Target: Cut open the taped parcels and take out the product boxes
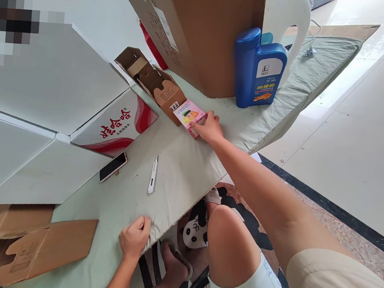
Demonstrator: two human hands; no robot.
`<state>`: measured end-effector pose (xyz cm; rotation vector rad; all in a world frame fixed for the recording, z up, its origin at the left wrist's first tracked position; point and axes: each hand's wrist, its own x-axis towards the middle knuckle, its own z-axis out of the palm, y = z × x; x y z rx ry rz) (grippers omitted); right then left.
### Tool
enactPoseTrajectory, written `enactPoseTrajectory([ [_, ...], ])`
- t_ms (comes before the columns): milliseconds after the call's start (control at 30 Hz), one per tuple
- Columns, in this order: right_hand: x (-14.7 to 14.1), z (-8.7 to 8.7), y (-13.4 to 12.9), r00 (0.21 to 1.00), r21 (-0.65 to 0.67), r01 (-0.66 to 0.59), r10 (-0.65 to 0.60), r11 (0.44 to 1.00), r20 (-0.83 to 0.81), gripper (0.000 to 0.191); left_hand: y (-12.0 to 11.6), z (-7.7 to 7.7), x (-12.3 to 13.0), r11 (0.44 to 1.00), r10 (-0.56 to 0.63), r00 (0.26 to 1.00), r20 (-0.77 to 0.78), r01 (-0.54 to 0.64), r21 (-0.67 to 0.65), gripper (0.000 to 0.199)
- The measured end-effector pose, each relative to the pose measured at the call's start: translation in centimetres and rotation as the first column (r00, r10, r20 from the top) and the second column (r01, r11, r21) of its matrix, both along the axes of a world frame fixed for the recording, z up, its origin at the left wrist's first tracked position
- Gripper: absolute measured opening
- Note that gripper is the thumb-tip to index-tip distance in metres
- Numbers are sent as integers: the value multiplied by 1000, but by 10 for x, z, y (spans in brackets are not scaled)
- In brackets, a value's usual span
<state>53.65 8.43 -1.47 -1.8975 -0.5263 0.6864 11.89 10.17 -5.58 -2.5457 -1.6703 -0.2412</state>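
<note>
My right hand (210,127) grips a small pink box (191,113) with a fruit picture on it, thumb on the top and fingers round the far side. Directly beside that box stands an open brown cardboard box (164,91), its flaps folded outward. My left hand (135,237) rests as a closed fist at the near edge of the table, and nothing shows in it. Between the two hands lies a white utility knife (153,174). A phone (113,166) with a dark screen lies further left.
A large carton (205,44) stands at the back, with a blue bottle (259,74) and a white jug (300,37) to its right. A red and white carton (117,123) is at the wall side. Open cardboard (44,252) lies at lower left on the cloth-covered table (183,172).
</note>
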Motion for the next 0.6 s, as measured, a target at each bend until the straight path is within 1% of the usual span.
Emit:
enactPoseTrajectory([
  [133, 5, 6, 18, 1000, -30, -23, 23, 999, -5, 70, 1, -2, -3, 1000, -18, 1000, 3, 18, 3, 44],
  [267, 8, 11, 36, 999, -34, -42, 42, 999, -13, 68, 2, -3, -6, 999, -43, 999, 2, 43, 14, 46],
  [433, 13, 13, 60, 1000, -53, -30, 30, 998, -5, 69, 5, -7, -13, 989, -129, 992, 11, 128, 70, 50],
  [600, 17, 12, 78, 1000, -64, -25, 24, 998, -15, 72, 6, -10, -19, 964, -225, 974, 1, 223, 147, 52],
])
